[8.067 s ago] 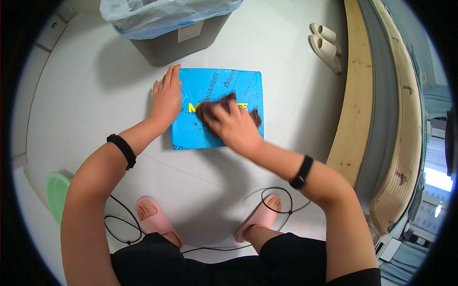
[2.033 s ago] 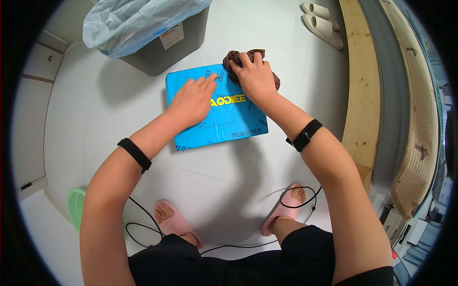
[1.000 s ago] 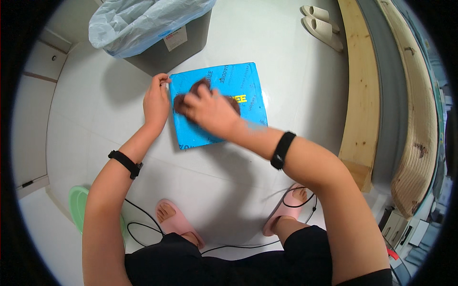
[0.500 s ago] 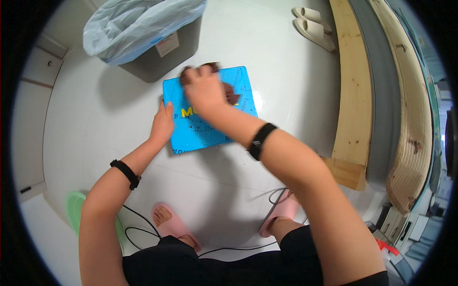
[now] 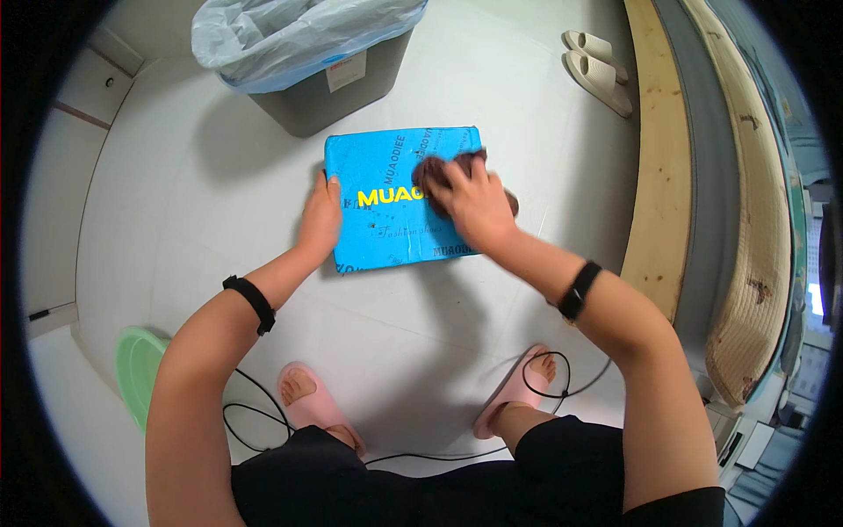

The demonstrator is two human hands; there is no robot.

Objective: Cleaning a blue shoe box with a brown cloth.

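Right hand (image 5: 474, 204) presses brown cloth (image 5: 432, 170) onto flat blue box (image 5: 391, 228).

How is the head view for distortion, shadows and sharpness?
Head view: strong fisheye, the wooden plank bows toward the dark rim; soft shadows beside the bin and under the arms; blue box sharp, the right hand with its brown cloth only slightly soft.

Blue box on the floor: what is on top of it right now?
On the blue box lies a brown cloth, pressed down by the right hand. The left hand rests at the box's left edge. The hand covers most of the cloth, and the box's contents stay hidden.
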